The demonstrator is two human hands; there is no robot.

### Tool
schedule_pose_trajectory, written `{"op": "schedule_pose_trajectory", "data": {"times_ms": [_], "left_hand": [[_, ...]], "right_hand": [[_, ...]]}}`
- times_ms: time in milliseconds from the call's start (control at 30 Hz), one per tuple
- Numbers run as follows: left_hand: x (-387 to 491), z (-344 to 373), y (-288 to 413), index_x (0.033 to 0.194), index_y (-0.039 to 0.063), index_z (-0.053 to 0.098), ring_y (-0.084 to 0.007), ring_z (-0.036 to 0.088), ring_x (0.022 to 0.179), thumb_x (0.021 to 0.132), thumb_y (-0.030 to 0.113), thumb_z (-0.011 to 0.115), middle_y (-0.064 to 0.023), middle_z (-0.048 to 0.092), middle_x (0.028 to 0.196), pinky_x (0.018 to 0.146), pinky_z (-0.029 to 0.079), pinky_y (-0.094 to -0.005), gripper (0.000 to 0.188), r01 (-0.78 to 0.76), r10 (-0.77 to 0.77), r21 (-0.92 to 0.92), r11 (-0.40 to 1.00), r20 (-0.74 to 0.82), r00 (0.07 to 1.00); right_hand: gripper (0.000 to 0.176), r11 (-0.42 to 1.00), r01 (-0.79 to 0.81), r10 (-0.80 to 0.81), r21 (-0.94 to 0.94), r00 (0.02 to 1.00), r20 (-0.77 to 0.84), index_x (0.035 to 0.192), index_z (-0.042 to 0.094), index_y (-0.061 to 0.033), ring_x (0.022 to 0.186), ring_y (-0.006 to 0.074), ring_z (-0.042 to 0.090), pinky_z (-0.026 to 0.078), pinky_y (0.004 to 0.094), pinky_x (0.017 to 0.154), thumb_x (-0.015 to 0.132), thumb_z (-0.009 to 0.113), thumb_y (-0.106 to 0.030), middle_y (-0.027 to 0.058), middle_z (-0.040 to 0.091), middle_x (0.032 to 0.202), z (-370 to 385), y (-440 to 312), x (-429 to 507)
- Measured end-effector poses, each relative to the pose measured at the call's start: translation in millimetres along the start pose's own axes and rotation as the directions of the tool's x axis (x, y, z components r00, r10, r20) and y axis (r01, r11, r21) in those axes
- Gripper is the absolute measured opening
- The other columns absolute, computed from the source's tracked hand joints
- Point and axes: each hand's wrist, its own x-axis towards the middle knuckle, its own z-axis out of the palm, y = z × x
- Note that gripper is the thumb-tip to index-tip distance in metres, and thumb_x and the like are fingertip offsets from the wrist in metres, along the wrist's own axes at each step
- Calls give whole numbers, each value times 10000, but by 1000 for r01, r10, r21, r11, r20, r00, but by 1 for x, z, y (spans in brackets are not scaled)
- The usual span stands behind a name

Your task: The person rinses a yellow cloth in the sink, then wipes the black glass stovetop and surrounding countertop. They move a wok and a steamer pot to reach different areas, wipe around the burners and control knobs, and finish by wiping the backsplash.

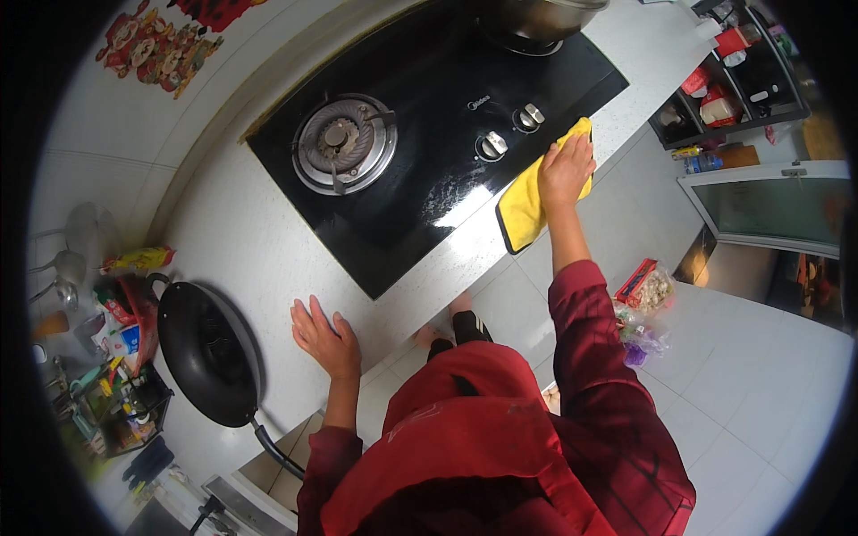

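Under my right hand (566, 171) is a yellow cloth (521, 211) with a dark trim. The hand presses it along the front right edge of a black glass gas hob (415, 157), and part of the cloth hangs over the white countertop (429, 285). Wet streaks shine on the glass beside two metal control knobs (493, 145). My left hand (330, 345) rests on the counter near its front edge, fingers spread, holding nothing. To its left lies a black wok (208, 355), its handle pointing towards me.
A bare burner (345, 144) is at the hob's left; a metal pot (539, 17) stands on the far burner. Ladles (67, 268) hang at left above a rack of bottles (131, 412). Bagged garlic (650, 291) lies on the floor, near an open-fronted shelf (727, 87).
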Motion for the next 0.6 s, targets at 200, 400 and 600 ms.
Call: {"op": "schedule_pose_trajectory", "data": {"times_ms": [200, 400, 600], "left_hand": [[-2, 2, -4, 1426, 5, 435, -395, 253, 1459, 924, 160, 559, -250, 310, 1548, 1163, 140, -553, 540, -13, 13, -14, 1000, 0, 1000], [-5, 6, -8, 1439, 13, 424, -393, 237, 1465, 960, 187, 533, -248, 314, 1546, 1161, 127, -563, 521, -4, 4, -50, 999, -6, 1000], [-7, 8, -11, 1437, 19, 429, -376, 249, 1462, 1007, 223, 445, -217, 353, 1533, 1168, 115, -551, 476, -16, 10, -91, 996, -58, 998]], "right_hand": [[530, 994, 48, -54, 95, 997, 61, 1379, 431, 91, 1391, 464, 318, 220, 582, 1136, 960, 530, -218, 287, 362, 1496, -27, -56, -77], [547, 978, 36, -80, 206, 975, 207, 1411, 394, 100, 1439, 454, 253, 175, 566, 1169, 956, 527, -173, 287, 295, 1531, -75, -122, -149], [576, 930, 98, -215, 355, 928, 305, 1424, 377, 98, 1451, 460, 233, 170, 564, 1180, 934, 562, -141, 296, 285, 1533, -112, -166, -219]]}}
